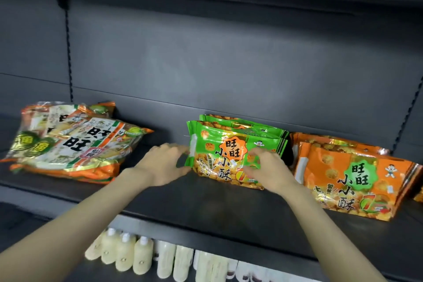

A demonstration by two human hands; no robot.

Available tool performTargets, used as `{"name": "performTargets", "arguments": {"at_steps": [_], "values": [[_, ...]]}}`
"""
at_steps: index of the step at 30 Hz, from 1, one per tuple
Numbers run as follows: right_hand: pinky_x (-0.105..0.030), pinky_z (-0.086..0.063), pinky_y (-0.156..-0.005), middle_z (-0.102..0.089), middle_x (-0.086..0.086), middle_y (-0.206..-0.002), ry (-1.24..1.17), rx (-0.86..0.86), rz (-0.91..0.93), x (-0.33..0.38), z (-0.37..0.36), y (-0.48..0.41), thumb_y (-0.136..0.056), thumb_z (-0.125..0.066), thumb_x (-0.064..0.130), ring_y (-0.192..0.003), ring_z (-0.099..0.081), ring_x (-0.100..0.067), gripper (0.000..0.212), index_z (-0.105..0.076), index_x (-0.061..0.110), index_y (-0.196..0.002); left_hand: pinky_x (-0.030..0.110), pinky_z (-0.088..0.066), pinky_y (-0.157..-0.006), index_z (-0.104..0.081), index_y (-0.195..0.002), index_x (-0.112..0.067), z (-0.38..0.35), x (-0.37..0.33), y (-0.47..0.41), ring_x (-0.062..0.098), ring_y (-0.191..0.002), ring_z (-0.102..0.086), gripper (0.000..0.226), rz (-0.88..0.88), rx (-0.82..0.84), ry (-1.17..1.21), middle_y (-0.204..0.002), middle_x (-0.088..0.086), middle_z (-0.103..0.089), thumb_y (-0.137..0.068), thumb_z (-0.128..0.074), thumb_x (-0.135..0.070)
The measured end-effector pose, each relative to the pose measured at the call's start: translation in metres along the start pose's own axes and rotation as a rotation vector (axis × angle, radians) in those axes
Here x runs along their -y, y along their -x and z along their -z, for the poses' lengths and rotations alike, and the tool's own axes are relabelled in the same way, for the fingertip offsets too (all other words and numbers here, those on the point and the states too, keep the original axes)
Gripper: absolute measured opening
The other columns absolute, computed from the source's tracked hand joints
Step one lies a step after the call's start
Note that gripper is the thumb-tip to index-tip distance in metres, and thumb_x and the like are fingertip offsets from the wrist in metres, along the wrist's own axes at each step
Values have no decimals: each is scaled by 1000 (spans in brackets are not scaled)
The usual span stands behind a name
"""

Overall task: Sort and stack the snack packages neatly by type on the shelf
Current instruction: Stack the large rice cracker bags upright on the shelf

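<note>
1. Head view: mid-shelf (206,199), the left hand (166,162) pinches the left edge of the front green package (219,160). The right hand (266,167) curls its fingers on the face. A second green package (240,122) stands behind.
2. At least two orange packages (357,181) stand just to the right.
3. Several white-and-orange bags (68,144) are piled near the left end, with bare shelf between them and the green ones and along the front edge.
</note>
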State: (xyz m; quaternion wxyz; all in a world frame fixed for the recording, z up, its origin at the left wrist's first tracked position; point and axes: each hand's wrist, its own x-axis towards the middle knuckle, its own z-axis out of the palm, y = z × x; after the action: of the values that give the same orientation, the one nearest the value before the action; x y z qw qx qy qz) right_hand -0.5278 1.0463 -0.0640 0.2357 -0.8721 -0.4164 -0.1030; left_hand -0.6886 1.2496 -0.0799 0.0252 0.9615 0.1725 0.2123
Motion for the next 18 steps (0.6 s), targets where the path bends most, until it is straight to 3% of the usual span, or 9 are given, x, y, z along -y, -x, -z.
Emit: {"name": "performTargets", "arguments": {"at_steps": [10,18], "values": [[-36,-42,-97,-53,-6,-134,-20,47,265,121,-32,-29,-87,-63,32,-122,-49,-25,46,-53,16,-129,36,-47,-88,-52,-126,-20,64,79,69,27,-112,-56,46,188,-104,-40,-121,5,-62,-87,-58,-44],[-41,-45,-96,-55,-5,-126,-96,112,279,221,-92,-52,-85,-65,33,-117,-53,-27,41,-56,17,-122,37,-47,-93,-52,-129,-18,76,189,116,23,-116,-56,50,318,-159,54,-129,4,-58,-86,-61,-43]]}}
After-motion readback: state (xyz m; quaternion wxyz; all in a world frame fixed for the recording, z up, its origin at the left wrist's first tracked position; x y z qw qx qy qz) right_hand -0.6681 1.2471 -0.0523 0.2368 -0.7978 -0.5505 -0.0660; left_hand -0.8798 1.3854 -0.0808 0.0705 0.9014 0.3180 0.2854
